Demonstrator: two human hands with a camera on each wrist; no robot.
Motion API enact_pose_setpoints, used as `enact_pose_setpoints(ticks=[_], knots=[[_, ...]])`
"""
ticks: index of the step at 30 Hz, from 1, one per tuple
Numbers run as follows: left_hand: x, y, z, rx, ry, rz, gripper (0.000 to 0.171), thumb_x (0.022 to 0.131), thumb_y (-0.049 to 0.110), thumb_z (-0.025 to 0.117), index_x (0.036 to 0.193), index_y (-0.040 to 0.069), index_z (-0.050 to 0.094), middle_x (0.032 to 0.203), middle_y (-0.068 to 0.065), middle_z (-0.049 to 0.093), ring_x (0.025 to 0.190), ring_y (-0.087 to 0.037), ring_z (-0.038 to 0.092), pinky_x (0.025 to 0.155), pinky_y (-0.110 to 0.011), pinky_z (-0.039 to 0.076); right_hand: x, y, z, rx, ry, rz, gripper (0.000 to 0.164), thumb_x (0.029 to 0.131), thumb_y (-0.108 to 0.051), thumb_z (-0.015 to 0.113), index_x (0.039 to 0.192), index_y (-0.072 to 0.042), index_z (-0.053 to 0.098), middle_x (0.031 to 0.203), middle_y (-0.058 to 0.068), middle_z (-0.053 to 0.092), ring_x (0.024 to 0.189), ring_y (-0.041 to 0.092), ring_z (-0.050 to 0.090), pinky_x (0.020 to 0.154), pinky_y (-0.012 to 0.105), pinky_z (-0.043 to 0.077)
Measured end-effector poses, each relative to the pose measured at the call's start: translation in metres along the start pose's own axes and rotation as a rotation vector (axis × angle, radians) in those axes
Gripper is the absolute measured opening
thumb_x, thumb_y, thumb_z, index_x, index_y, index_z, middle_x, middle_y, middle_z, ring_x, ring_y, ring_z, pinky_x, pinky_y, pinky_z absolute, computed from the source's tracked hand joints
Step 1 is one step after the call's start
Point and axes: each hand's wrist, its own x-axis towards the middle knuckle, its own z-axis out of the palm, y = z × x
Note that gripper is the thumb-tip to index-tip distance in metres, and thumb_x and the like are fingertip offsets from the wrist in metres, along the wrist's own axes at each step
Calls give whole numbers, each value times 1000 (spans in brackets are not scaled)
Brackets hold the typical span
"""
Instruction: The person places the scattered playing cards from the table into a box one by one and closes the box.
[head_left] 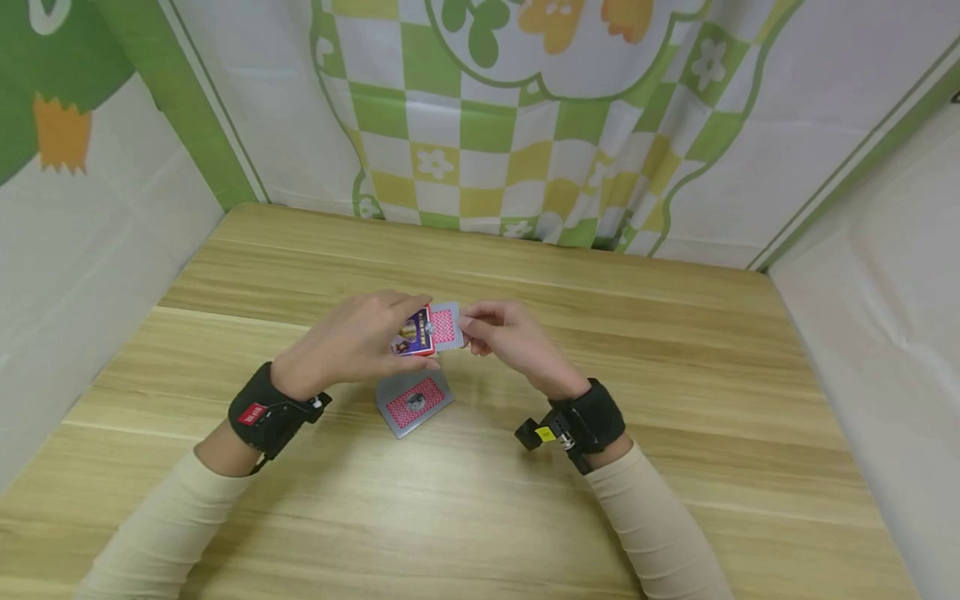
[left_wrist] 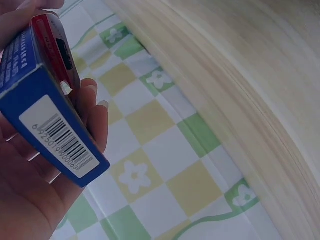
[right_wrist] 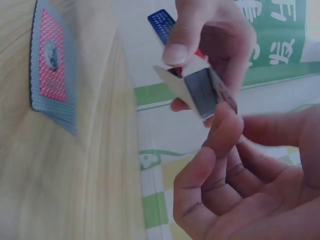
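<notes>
My left hand (head_left: pixel 352 337) grips a small playing-card box (head_left: pixel 412 332), its fingers and thumb along the edges. The barcode end of the blue box (left_wrist: pixel 60 140) faces the left wrist camera. From the box's right end a red-patterned playing card (head_left: pixel 444 326) with a silver border sticks out. My right hand (head_left: pixel 517 342) pinches the card's outer edge between thumb and fingertips. In the right wrist view the box's end stands open, with pale flaps (right_wrist: pixel 172 85) spread and a grey block inside. Just below the hands, silver-bordered playing cards (head_left: pixel 415 404) lie back side up on the table.
The wood-grain table (head_left: pixel 675 492) spreads around both hands. A green, white and yellow checked curtain (head_left: pixel 487 125) hangs behind its far edge, and white cloth walls (head_left: pixel 877 208) stand at both sides. Black camera straps (head_left: pixel 592 417) wrap both wrists.
</notes>
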Motion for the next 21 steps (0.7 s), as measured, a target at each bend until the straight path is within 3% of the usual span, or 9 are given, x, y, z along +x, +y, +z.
enact_pose_setpoints(ticks=[4,6,12,17,21], knots=[[0,2,1,1,6,51,84,82,53,87,138,-5,63,119,-16,76,91,-20,73,76,-37,61,1,6,5,17,-9,-30,13,103,-17,68,108,-7,74,89,2,69,96,42,66,89,49,56],[0,4,2,-3,9,77,85,82,54,87,138,-5,63,118,-17,76,92,-21,73,77,-38,61,2,9,9,26,-10,-46,9,100,-16,71,103,-8,74,87,1,69,99,47,65,90,52,56],[0,4,4,-5,-1,80,86,82,53,87,138,-7,63,119,-18,76,98,-25,74,81,-40,61,4,12,13,13,-10,-42,10,100,-18,73,99,-8,73,86,-1,67,89,29,65,87,48,56],[1,-1,1,-21,-39,18,85,84,50,87,141,-6,60,123,-18,74,97,-23,72,81,-39,61,6,12,15,0,-25,12,23,109,-17,55,109,0,71,92,9,70,89,28,66,87,46,57],[1,-6,-2,-23,-24,-12,87,81,47,90,142,-6,59,119,-18,74,95,-22,72,80,-40,61,8,19,24,-214,-45,8,23,108,-13,53,108,3,69,90,11,70,76,17,61,70,28,52]])
